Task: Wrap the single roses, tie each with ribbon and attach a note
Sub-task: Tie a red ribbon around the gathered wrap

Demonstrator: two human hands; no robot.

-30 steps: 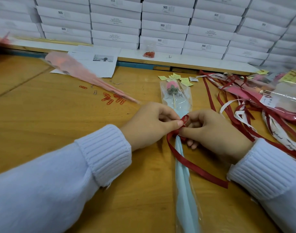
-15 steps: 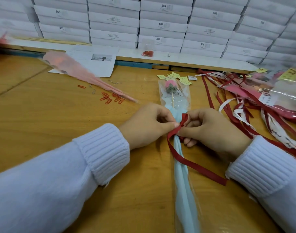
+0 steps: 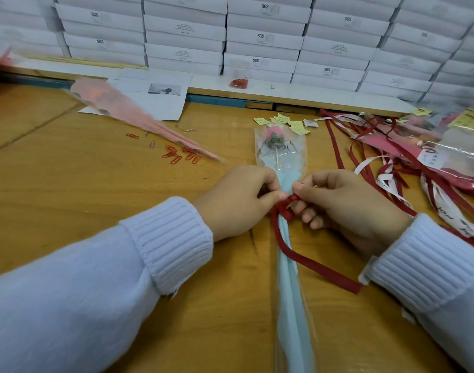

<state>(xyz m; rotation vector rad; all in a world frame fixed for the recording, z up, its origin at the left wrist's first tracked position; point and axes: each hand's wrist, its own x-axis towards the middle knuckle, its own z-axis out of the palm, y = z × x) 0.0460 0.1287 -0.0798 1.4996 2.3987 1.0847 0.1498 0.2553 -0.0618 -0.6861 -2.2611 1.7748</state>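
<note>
Rose (image 3: pixel 274 131) — a single pink one — lies on the wooden table (image 3: pixel 69 197) straight ahead of the person, inside a clear sleeve (image 3: pixel 292 305) lined with pale blue paper. The bloom points away and the long narrow tail runs toward the near edge.

A dark red ribbon (image 3: pixel 305 261) is wound round the sleeve just below the bloom. The left hand (image 3: pixel 238 203) has its fingers curled, thumb and forefinger pinching the ribbon from one side. The right hand (image 3: pixel 346 208) pinches a small loop of it from the other side, its lower fingers bent under. The two hands nearly touch over the sleeve, and one loose end of the ribbon trails across the table to the right cuff.

Just beyond the bloom lie small yellow notes (image 3: pixel 287 122). Red paper clips (image 3: pixel 176 156) are scattered to the left, beside a pink wrapper (image 3: pixel 128 117) — it lies partly on a printed sheet (image 3: pixel 155 95). Loose ribbons (image 3: pixel 391 168) are heaped at the right. White boxes (image 3: pixel 262 39) are stacked behind the table.
</note>
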